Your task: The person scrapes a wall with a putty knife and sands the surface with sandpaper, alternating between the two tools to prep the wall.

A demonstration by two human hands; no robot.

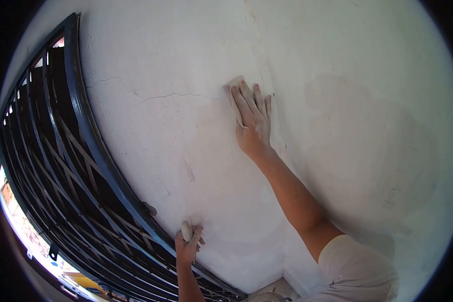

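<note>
My right hand [253,115] lies against the white wall with its dusty fingers stretched upward. Under the palm and fingers it presses a folded greyish sheet [231,83] that looks like sandpaper; one edge shows beside the thumb. A thin crack [173,94] runs across the wall to the left of this hand. Low down, my left hand [189,244] is closed around a pale, dusty, rounded thing [186,231] like a tool handle, whose end sticks up by the thumb. The rest of that thing is hidden. The left hand is close to the wall, beside the window grille.
A dark metal window grille [75,90] with crossed bars fills the left side, its thick frame standing close to my left arm. Damp-looking darker patches [367,136] mark the wall at right. A wall corner meets a ledge or floor [282,287] at the bottom.
</note>
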